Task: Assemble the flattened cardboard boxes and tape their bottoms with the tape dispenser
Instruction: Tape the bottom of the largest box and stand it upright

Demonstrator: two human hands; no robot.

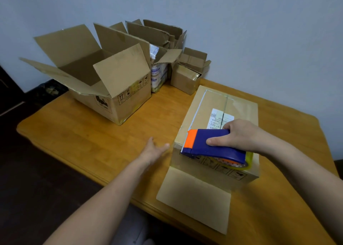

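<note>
A cardboard box [207, 103] lies bottom-up on the wooden table [96, 141], its bottom flaps closed with a white label across the seam. One loose flap [194, 196] spreads flat toward me. My right hand [239, 135] grips a blue and orange tape dispenser [209, 142] at the box's near top edge, clear tape roll hanging over the front side. My left hand [154, 150] hovers with fingers straight just left of the box, touching nothing that I can see.
A large open box [118, 89] stands at the table's back left. Behind it, against the wall, stand a box [157, 74] with printed packets inside and a small box [187, 78]. Dark floor lies to the left.
</note>
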